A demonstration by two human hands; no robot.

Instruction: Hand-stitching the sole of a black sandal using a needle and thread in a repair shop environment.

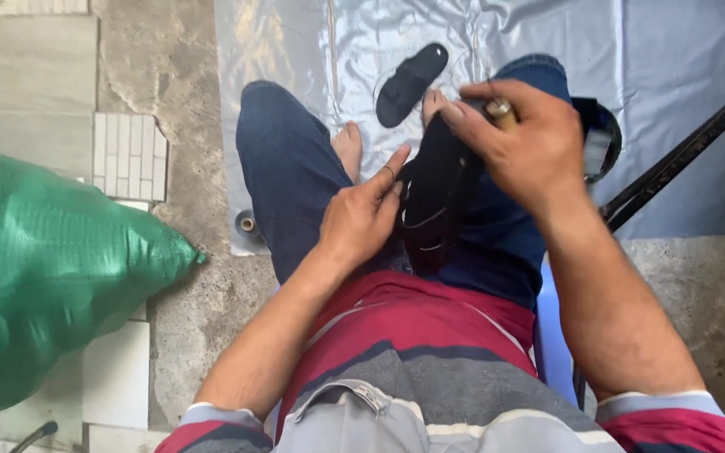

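Floor: rough concrete (186, 67) with pale tiles (35, 92) along the left side, seen from above past the person's knees.
Lap: striped red-and-grey shirt (413, 369) nearest the camera, blue jeans (287, 176) beyond it — the work sits between the thighs.
Left hand (361, 220): rests flat against the left edge of a black sandal (434, 197), fingers loosely spread, index pointing forward; it steadies more than it clamps.
Right hand (530, 147): curled over the sandal's far end, fingers pressed around a small tool with a brass-coloured tip (501, 111); how much of the tool lies inside the fist cannot be told.
Black sandal: upright on the lap, its straps facing the camera, toe end under the right hand.
Left margin: green woven sack (44, 268) bulges close to the left knee, narrowing the room there.
Right margin: dark metal bar (681, 155) slants away beside the right forearm, close by.
Far ground: grey plastic sheet (673, 67) under the bare feet (350, 147), its near edge beside the left knee — a second black sandal (411, 84) lies on it, apart from the hands.
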